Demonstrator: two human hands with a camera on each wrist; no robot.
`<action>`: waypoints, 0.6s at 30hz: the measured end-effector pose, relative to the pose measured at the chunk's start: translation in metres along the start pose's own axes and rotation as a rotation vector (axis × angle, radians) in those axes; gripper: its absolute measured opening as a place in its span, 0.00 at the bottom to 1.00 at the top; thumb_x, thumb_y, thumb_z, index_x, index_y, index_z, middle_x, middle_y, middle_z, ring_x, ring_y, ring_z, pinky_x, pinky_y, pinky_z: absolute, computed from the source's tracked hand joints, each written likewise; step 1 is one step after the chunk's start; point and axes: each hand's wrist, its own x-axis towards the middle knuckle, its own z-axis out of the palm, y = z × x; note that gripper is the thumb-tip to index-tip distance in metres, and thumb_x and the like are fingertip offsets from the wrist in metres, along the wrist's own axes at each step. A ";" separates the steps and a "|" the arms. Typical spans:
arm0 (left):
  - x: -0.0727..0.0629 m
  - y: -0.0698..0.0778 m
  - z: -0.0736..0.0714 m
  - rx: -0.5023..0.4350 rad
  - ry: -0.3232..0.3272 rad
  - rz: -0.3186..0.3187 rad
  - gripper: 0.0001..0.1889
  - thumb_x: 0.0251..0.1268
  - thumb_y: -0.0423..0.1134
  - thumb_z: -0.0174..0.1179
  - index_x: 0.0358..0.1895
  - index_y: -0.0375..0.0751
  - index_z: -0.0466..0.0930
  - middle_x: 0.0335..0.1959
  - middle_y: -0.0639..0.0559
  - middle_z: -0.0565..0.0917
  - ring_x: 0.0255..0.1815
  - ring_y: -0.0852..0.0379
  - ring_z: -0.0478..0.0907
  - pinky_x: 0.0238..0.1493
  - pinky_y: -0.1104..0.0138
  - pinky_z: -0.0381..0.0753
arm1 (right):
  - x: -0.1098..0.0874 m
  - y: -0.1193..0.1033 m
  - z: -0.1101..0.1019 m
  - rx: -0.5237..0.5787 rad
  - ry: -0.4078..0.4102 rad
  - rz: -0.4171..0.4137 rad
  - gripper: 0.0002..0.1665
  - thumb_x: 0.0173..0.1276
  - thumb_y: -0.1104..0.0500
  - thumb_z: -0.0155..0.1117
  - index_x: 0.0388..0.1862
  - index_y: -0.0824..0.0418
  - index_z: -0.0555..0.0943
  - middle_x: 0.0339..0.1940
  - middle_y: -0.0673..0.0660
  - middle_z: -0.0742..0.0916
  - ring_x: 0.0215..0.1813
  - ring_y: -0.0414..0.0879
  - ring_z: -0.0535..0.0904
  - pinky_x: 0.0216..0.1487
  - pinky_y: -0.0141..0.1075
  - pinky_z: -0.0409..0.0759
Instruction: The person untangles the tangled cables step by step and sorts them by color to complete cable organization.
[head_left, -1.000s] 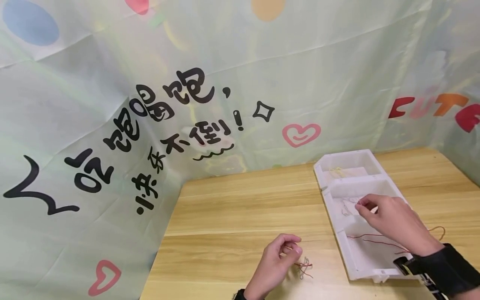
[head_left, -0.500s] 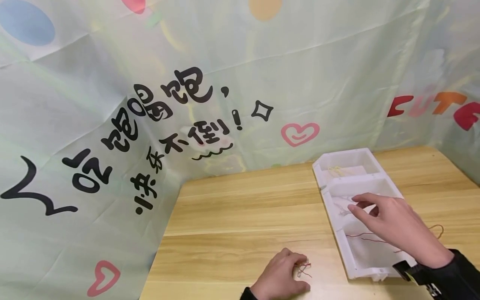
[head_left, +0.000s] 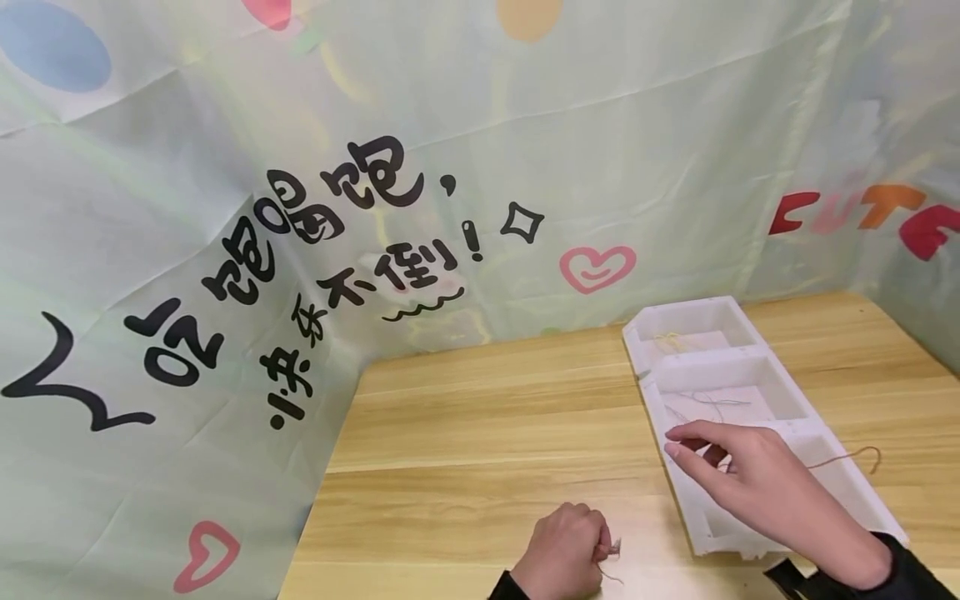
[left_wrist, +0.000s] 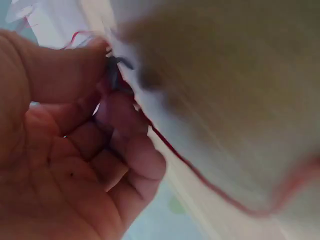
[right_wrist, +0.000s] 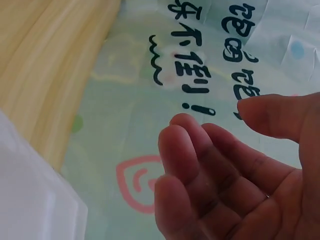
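Note:
My left hand [head_left: 564,546] is low over the table, its thumb and fingers pinching a small tangle of red and grey threads [head_left: 616,547]. In the left wrist view a red thread [left_wrist: 187,162] trails out from between the fingertips, beside a short grey strand [left_wrist: 119,62]. My right hand [head_left: 765,483] holds nothing and hovers over the near part of a white three-compartment tray [head_left: 678,492], thumb and fingers apart. That hand partly hides the near compartment; a reddish-brown thread [head_left: 843,458] runs out of it over the right rim.
Several grey threads [head_left: 720,402] lie in the tray's middle compartment, and yellow ones [head_left: 670,341] in the far compartment. Beneath everything is a wooden table [head_left: 480,442]. A printed pale green cloth [head_left: 660,150] rises along the table's back and sides.
My left hand has reached down to the tangle on the table and now pinches it. My right hand has moved from the middle compartment towards the near one, with thumb and fingertips now apart.

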 end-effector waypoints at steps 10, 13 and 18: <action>0.010 0.013 -0.056 -1.194 0.232 0.009 0.06 0.77 0.30 0.53 0.48 0.29 0.68 0.40 0.26 0.78 0.38 0.63 0.77 0.40 0.72 0.81 | -0.006 -0.013 0.039 0.190 -0.066 -0.172 0.17 0.67 0.54 0.73 0.53 0.56 0.86 0.42 0.45 0.89 0.37 0.31 0.80 0.25 0.30 0.76; 0.013 0.019 -0.064 -1.307 0.293 -0.020 0.11 0.78 0.32 0.52 0.49 0.25 0.66 0.41 0.21 0.75 0.39 0.61 0.78 0.42 0.72 0.80 | -0.008 -0.018 0.051 0.288 -0.145 -0.217 0.18 0.70 0.55 0.71 0.56 0.58 0.84 0.40 0.42 0.89 0.38 0.32 0.82 0.27 0.31 0.77; 0.016 0.026 -0.067 -1.379 0.437 -0.089 0.12 0.77 0.32 0.54 0.50 0.23 0.66 0.39 0.35 0.79 0.39 0.58 0.80 0.46 0.67 0.83 | -0.010 -0.028 0.063 0.432 -0.196 -0.169 0.21 0.75 0.58 0.65 0.63 0.61 0.80 0.36 0.38 0.87 0.38 0.34 0.83 0.30 0.33 0.80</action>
